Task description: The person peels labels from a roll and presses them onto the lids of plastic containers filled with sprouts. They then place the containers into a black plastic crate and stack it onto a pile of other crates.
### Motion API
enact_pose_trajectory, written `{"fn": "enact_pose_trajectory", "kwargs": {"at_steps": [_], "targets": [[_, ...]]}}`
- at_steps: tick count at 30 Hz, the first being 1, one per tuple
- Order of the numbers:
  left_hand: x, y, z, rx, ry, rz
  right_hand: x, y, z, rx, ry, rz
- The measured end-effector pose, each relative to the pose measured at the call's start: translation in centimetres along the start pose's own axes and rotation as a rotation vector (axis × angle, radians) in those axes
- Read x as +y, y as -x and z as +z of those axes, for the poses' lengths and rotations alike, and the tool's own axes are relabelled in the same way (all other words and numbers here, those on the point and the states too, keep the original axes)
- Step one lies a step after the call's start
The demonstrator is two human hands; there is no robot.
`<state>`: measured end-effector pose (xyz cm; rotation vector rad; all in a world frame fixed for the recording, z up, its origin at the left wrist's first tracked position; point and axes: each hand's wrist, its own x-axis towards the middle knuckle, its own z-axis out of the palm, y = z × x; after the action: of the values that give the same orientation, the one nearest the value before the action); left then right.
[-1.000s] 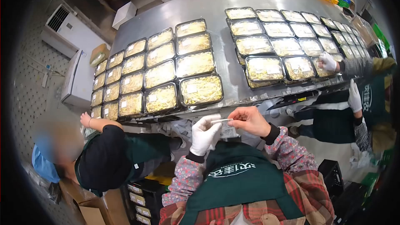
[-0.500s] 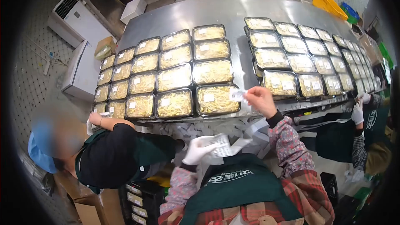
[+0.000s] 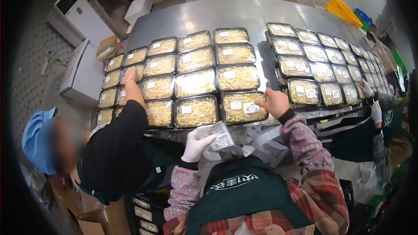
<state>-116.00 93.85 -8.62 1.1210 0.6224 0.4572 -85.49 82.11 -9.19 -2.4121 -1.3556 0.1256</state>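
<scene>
My left hand (image 3: 197,144), in a white glove, is closed on a strip of printed labels (image 3: 221,138) in front of the apron, below the table edge. My bare right hand (image 3: 278,103) is at the right end of the nearest tray of bean sprouts (image 3: 235,114). Its thumb touches the edge of a printed label (image 3: 251,107) lying on the tray's clear film. The fingers are bent and stand apart from the thumb. Beside that label is a smaller white sticker (image 3: 236,105). Another sprout tray (image 3: 196,112) sits just to the left, with one sticker on it.
Rows of sprout trays cover the left of the steel table (image 3: 191,15); stacked, labelled trays (image 3: 322,70) stand on the right. A co-worker in a blue cap (image 3: 37,137) reaches over the left trays. Another co-worker's gloved hands (image 3: 376,112) are at the right edge.
My right hand has brought the label down onto the nearest tray's film. My left hand with the label strip has risen slightly leftward. The left co-worker's arm has reached farther over the trays.
</scene>
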Motion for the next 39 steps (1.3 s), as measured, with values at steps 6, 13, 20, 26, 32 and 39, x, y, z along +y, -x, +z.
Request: {"fn": "enact_pose_trajectory", "kwargs": {"at_steps": [6,13,20,26,32,39], "targets": [[0.9,-3.7,2.2,-0.240,-0.025,-0.130,-6.8,1.2,-3.1,-0.462,-0.939,-0.259],[0.7,-4.5,8.3,0.053,-0.206,0.302,-6.4,1.0,-1.3,-0.213,-0.943,-0.276],[-1.2,-7.6,6.1,-0.074,-0.050,-0.003,-0.5,-6.6,-1.9,0.066,-1.212,0.242],[3.9,-7.1,-0.4,0.126,0.026,0.084,3.2,-11.2,4.1,-0.127,-0.891,0.254],[5.4,-10.2,2.1,0.089,-0.100,0.128,3.4,-12.0,5.2,0.002,-0.007,-0.046],[2.7,-15.0,5.1,-0.107,-0.099,0.062,-1.2,-11.3,-4.3,-0.513,-1.197,-0.083]]}}
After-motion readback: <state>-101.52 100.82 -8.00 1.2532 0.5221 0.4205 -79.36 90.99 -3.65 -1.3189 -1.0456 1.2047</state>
